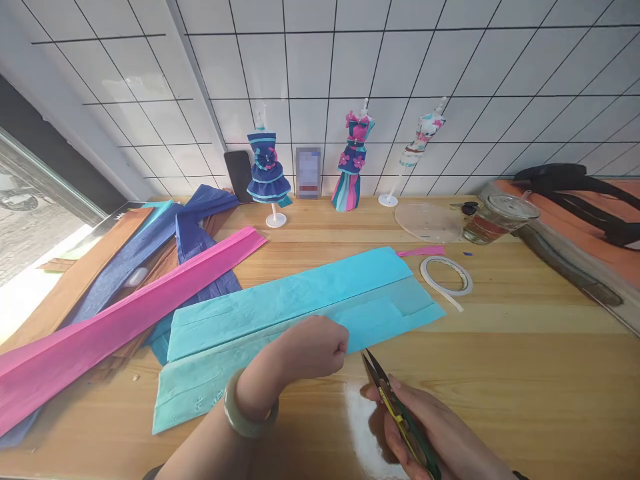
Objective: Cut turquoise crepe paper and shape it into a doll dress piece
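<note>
A wide turquoise sheet of crepe paper [295, 293], creased along its length, lies flat across the middle of the table. My left hand [323, 345] is curled closed over its near edge, a pale bangle at the wrist. The fingertips face down, so whatever they may pinch is hidden. In my right hand [425, 413], at the lower right, are thread snips [395, 400] with green and yellow handles. Their dark blades stand slightly apart, with the tips just short of the paper's near edge. The blades touch nothing.
Pink [150, 300] and dark blue crepe strips [200, 233] are heaped at left. A tape roll [447, 276] lies right of the sheet. Behind stand small dressed mannequins [267, 167], a phone [239, 175], a clear plate [429, 223] and a lidded jar [497, 217]. A bag [590, 213] sits far right.
</note>
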`<state>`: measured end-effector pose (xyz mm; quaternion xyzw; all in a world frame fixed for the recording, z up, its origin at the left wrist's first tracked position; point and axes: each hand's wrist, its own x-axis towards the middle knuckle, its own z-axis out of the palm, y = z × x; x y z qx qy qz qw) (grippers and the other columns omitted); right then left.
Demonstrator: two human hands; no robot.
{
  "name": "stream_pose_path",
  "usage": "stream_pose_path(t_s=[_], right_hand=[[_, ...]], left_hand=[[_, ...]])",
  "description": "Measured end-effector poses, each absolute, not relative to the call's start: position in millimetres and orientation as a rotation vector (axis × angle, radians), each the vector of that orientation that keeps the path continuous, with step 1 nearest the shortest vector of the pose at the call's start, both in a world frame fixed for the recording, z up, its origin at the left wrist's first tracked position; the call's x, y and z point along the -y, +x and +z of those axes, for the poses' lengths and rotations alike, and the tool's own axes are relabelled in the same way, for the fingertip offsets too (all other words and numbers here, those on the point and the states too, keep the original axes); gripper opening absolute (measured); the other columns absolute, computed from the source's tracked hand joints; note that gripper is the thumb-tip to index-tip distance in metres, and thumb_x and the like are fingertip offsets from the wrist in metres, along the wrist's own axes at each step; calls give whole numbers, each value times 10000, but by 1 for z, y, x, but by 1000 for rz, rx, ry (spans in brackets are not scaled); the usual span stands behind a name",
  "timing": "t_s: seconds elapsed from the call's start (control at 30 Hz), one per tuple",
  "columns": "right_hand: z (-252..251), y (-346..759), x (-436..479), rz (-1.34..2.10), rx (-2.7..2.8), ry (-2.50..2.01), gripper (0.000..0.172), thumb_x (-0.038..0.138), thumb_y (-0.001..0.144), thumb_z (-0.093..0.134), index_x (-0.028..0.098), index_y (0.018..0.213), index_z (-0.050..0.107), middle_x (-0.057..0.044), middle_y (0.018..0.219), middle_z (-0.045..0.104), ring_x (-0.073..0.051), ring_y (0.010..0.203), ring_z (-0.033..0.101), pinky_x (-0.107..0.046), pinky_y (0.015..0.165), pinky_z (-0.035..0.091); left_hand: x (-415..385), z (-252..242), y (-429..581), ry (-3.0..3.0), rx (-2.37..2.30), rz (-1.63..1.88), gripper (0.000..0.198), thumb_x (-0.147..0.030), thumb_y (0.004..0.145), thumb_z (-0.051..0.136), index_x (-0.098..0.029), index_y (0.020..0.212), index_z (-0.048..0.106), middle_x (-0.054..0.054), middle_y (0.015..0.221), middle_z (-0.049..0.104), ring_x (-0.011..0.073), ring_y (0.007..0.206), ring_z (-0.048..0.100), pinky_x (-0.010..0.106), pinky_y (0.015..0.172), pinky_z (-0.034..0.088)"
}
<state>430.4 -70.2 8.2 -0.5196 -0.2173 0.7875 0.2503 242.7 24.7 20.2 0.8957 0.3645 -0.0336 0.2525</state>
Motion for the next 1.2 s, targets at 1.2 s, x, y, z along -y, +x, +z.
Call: stream_pose_path(t_s=[1.2], right_hand=[[7,434,72,2166,581,-1387,468,537,853,367,111,990,506,-1,459,563,-39,275,409,-110,285,281]], left_hand=[[-38,10,240,2313,-1275,314,199,-296,755,597,-201,928,569,21,872,612,197,858,548,312,751,411]])
